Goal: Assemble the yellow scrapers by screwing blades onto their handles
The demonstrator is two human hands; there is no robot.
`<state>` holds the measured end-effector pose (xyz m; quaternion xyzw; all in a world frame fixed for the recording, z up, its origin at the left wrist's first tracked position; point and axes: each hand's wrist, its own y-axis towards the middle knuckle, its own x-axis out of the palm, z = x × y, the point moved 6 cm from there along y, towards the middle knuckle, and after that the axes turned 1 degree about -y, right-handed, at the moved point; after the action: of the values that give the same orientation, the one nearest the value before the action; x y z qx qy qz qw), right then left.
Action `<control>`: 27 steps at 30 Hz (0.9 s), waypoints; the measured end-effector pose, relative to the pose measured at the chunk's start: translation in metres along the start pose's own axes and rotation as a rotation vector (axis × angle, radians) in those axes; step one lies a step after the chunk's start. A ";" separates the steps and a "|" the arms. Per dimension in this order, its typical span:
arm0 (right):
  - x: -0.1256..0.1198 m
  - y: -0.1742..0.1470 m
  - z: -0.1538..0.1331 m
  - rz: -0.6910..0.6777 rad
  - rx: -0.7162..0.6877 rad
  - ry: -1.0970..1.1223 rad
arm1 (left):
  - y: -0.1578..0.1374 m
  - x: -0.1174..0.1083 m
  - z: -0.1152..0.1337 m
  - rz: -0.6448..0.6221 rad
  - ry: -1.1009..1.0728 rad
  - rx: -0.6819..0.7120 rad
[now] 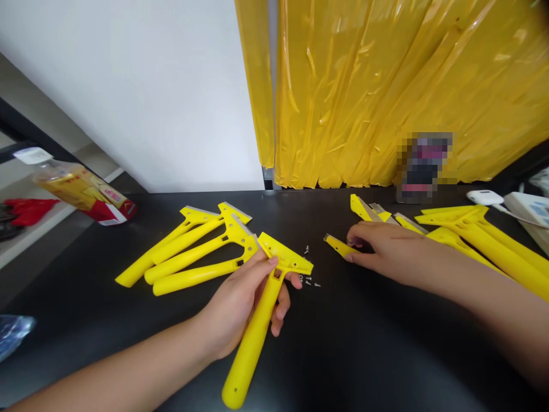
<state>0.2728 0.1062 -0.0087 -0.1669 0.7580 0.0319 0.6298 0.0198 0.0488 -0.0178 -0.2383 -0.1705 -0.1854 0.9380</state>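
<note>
Tiny silver metal screws (308,282) could be bumped away by the left hand (238,303).
Lower centre, a yellow plastic scraper (265,312) is gripped by it; centre-right, a yellow plastic strip (339,246) is pinched by the right hand (381,250).

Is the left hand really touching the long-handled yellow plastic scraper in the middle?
Touching. The head view shows the bare left hand holding the long-handled yellow plastic scraper, thumb on its front, fingers reaching behind.
</note>
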 end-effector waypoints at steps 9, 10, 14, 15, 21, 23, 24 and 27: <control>-0.006 -0.004 -0.009 -0.031 0.075 0.067 | 0.000 0.000 0.002 0.005 0.027 0.006; -0.006 -0.004 -0.010 -0.015 0.072 0.071 | -0.001 0.000 0.002 0.008 0.032 0.008; -0.014 -0.001 -0.005 0.053 0.041 0.083 | -0.001 0.000 0.002 0.006 0.033 0.016; -0.017 0.001 -0.002 0.073 0.036 0.083 | -0.002 0.000 0.002 0.003 0.031 0.015; -0.022 0.010 0.023 0.150 0.056 0.028 | -0.002 -0.003 -0.002 0.004 0.081 -0.047; -0.019 0.012 0.024 0.162 0.056 -0.003 | -0.002 -0.003 -0.003 0.005 0.110 -0.056; -0.019 0.013 0.023 0.173 0.053 -0.017 | -0.002 -0.004 -0.002 0.008 0.119 -0.055; -0.017 0.009 0.015 0.192 0.021 -0.052 | -0.003 -0.004 -0.002 0.009 0.127 -0.044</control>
<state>0.2868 0.1222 0.0035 -0.0860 0.7540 0.0883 0.6452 0.0157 0.0462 -0.0197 -0.2473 -0.1055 -0.1997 0.9422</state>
